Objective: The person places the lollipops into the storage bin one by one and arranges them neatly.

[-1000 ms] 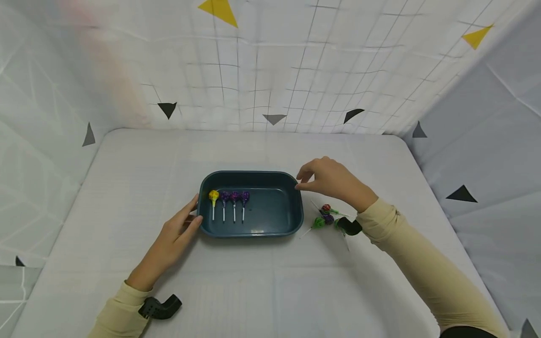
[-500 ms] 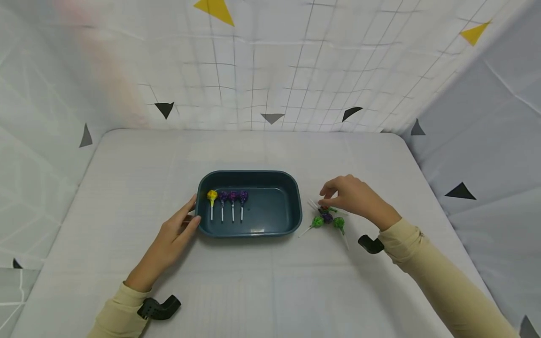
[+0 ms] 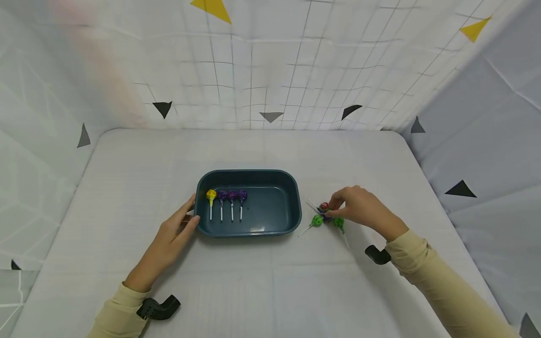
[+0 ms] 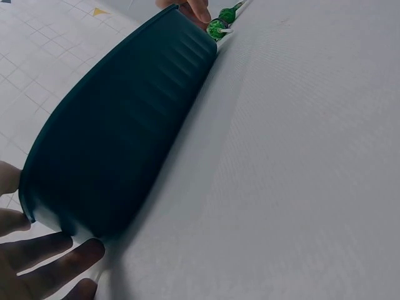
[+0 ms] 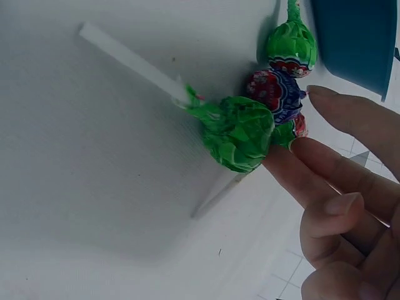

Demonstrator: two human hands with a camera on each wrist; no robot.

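My left hand (image 3: 168, 240) touches the left end of a dark blue-green tray (image 3: 249, 234), its fingers spread against the outer wall (image 4: 125, 137). My right hand (image 3: 362, 207) reaches down into a small pile of wrapped lollipops right of the tray. In the right wrist view, its thumb and forefinger stand apart on either side of a purple lollipop (image 5: 275, 94). Beside that lie a green lollipop (image 5: 240, 134) close to the fingers and another green lollipop (image 5: 292, 49) nearer the tray. A red-and-green lollipop (image 3: 324, 205) lies behind, partly hidden by the hand.
Inside the tray's left half, a yellow lollipop (image 3: 211, 195) and three purple lollipops (image 3: 232, 195) lie in a row, sticks toward me. The white-covered table (image 3: 236, 291) meets a white grid-patterned backdrop (image 3: 262, 61) behind.
My right hand has moved from the tray's right rim, rightward and down to the loose lollipops. My left hand stays at the tray's left end.
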